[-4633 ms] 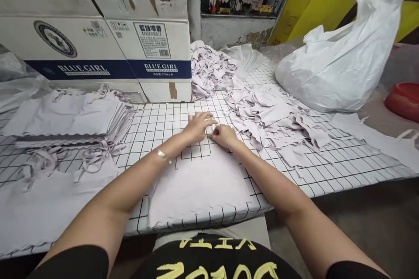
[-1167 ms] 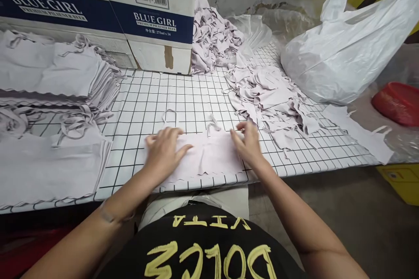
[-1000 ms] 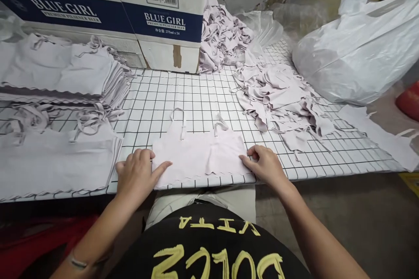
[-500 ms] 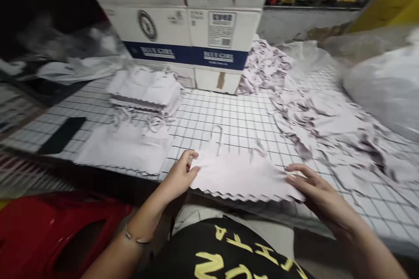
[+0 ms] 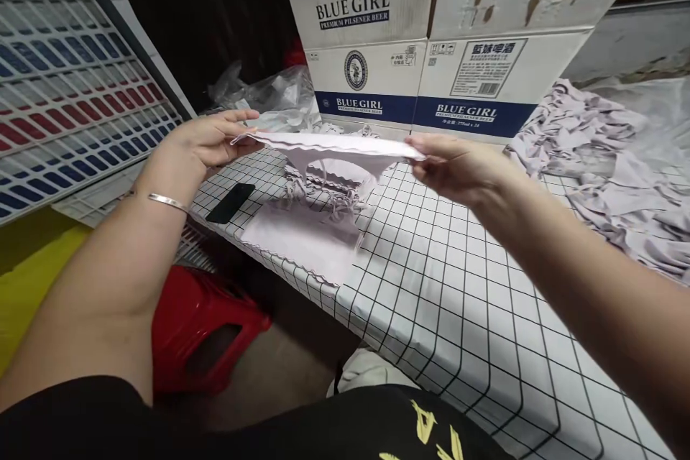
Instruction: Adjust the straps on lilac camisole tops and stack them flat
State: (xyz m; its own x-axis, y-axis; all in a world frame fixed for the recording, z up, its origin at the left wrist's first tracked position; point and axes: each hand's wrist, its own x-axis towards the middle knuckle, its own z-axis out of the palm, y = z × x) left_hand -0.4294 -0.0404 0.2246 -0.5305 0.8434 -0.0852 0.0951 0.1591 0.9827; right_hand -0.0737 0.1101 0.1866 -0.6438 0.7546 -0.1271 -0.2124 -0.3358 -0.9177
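Observation:
A pale pink camisole top [image 5: 334, 146] with a scalloped hem is stretched level in the air between my two hands. My left hand [image 5: 208, 140] pinches one end of its hem, and my right hand [image 5: 447, 162] pinches the other. The straps and upper part hang down behind the hem, partly out of sight. Below it on the table lies a flat stack of like tops [image 5: 302, 241] with wavy hems and bunched straps. Another folded stack [image 5: 345, 174] sits just behind, partly covered by the held top.
Beer cartons [image 5: 371, 72] stand at the back of the grid-patterned table [image 5: 431, 251]. Heaped pink garments [image 5: 625, 180] lie at the right. A dark phone-like slab [image 5: 231, 203] rests at the left edge. A red stool [image 5: 205, 330] and plastic crates [image 5: 75, 86] are at the left.
Both hands have lifted the top off the table and carried it left, over the stacks. The camera view has turned left.

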